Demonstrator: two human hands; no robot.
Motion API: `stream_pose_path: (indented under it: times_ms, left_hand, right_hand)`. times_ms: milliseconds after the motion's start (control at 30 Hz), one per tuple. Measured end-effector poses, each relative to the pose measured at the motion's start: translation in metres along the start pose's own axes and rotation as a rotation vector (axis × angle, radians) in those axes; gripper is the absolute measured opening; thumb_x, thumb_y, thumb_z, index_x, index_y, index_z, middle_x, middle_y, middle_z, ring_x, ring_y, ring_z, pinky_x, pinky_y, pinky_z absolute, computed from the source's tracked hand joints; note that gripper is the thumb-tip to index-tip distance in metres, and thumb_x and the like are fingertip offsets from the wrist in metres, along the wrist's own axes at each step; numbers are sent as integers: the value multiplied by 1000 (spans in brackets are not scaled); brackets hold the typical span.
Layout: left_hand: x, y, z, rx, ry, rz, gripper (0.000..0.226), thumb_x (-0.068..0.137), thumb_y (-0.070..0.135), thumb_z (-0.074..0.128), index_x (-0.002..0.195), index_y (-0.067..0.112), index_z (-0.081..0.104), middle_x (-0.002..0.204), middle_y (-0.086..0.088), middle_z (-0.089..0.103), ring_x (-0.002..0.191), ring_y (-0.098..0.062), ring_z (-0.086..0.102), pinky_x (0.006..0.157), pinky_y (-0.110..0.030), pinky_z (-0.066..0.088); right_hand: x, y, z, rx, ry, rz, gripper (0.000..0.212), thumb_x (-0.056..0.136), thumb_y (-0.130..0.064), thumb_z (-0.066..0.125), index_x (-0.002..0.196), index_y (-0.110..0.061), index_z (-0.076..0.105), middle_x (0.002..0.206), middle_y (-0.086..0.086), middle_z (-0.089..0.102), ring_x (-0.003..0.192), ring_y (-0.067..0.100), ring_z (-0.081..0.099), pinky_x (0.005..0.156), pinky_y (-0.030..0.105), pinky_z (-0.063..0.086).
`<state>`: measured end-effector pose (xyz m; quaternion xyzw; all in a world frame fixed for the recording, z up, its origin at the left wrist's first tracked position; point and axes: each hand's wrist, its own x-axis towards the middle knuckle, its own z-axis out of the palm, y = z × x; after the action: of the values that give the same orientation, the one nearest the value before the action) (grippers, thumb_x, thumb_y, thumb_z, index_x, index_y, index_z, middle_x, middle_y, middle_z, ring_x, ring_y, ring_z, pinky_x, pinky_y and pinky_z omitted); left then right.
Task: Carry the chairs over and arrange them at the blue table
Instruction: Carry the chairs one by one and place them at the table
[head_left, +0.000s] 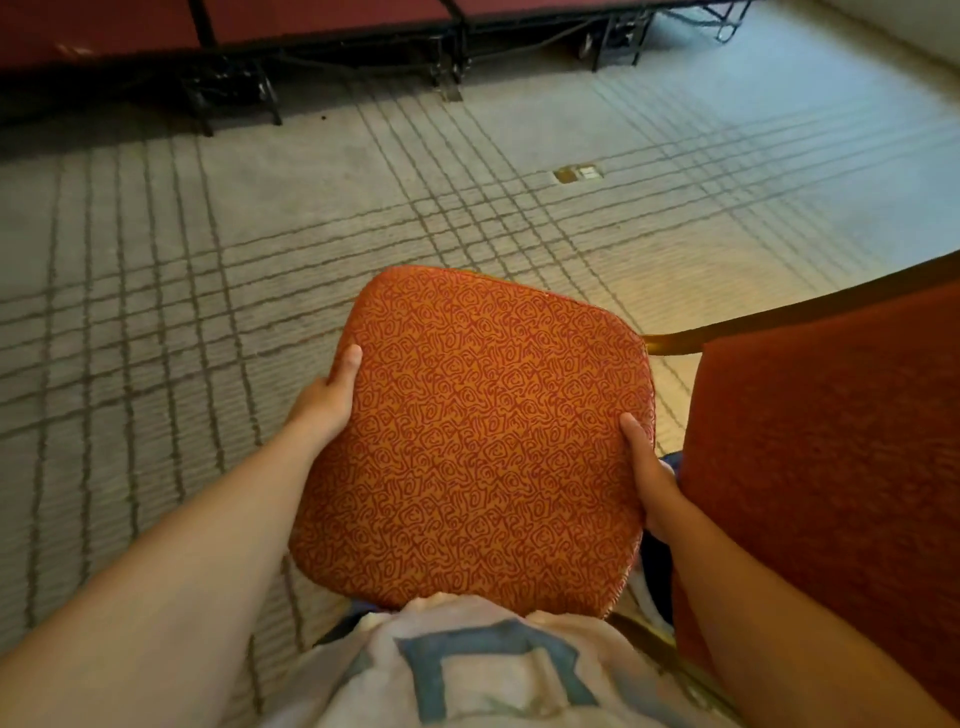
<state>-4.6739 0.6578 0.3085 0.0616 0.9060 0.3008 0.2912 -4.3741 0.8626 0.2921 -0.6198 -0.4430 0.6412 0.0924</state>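
Left hand (324, 400) and right hand (649, 470) clamp opposite edges of chair seat (467, 441). Red backrest (831, 457) right of seat. Risk: padded edge slips; unseen legs could catch carpet (208, 249).

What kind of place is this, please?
Probably a hotel banquet or conference hall: a wide lined carpet, a padded chair with a gold metal frame, and low stage platforms on folding black legs at the far side.
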Motion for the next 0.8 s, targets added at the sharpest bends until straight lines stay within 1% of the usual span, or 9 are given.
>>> stream_pose_path:
  times_ms: [67, 133, 233, 300, 467, 533, 600, 700, 800]
  left_hand:
    - [37, 40, -9, 16, -12, 56, 91, 89, 73, 21, 134, 2, 53, 136, -29, 50, 129, -39, 46, 105, -39, 36]
    - [69, 81, -12, 37, -22, 114, 92, 88, 75, 20, 133, 2, 54, 135, -28, 51, 127, -39, 48, 103, -39, 37]
    - [109, 141, -5, 101, -44, 173, 93, 89, 75, 19, 130, 0, 55, 133, -29, 52, 126, -40, 49, 102, -40, 38]
    - [128, 170, 4, 102, -75, 209, 92, 89, 74, 20, 132, -1, 54, 135, -29, 51, 127, -40, 47, 103, -39, 37]
    - [187, 255, 52, 143, -153, 312, 89, 90, 72, 21, 132, 1, 54, 134, -28, 52, 127, -40, 48, 103, -40, 36]
    - [210, 302, 69, 152, -173, 354, 90, 89, 73, 19, 131, 2, 55, 133, -28, 53, 125, -40, 49, 102, -40, 37]
    - [229, 347, 84, 156, -206, 376, 90, 89, 74, 20, 131, 2, 55, 134, -28, 52, 126, -39, 48, 103, -40, 37]
    - [252, 400, 109, 170, -219, 384, 92, 87, 75, 22, 130, 1, 56, 133, -28, 53, 125, -39, 49, 104, -40, 37]
    - [271, 438, 134, 195, -230, 396, 89, 89, 73, 25, 132, 0, 54, 135, -27, 51, 127, -39, 47, 105, -38, 35]
  right_hand:
    - [11, -28, 16, 58, 36, 1, 80, 83, -68, 55, 141, -12, 49, 135, 12, 57, 123, 34, 54, 109, 49, 40]
    - [20, -56, 25, 117, 64, -14, 76, 86, -66, 53, 143, -15, 48, 136, 11, 56, 121, 32, 55, 105, 45, 43]
    - [41, -91, 25, 190, 146, -23, 84, 80, -72, 56, 142, -17, 48, 133, 11, 60, 104, 28, 59, 93, 41, 46]
    - [53, -106, 20, 215, 178, 4, 89, 76, -75, 57, 141, -15, 50, 132, 11, 61, 100, 26, 59, 92, 40, 46]
    - [114, -149, 6, 350, 251, 9, 76, 81, -69, 57, 135, -15, 55, 117, 10, 65, 82, 20, 61, 84, 37, 46]
    - [142, -178, -5, 385, 281, 4, 81, 78, -72, 59, 135, -15, 55, 116, 10, 65, 87, 23, 63, 84, 39, 48]
    - [165, -204, -16, 396, 313, 4, 86, 75, -75, 59, 139, -17, 52, 124, 10, 64, 97, 26, 62, 89, 41, 47]
    - [191, -235, -30, 433, 345, 14, 84, 75, -74, 60, 137, -18, 53, 123, 11, 65, 103, 28, 63, 92, 42, 48]
    - [221, -254, -47, 481, 391, 42, 103, 51, -82, 69, 130, -15, 60, 113, 10, 70, 100, 28, 67, 96, 45, 51]
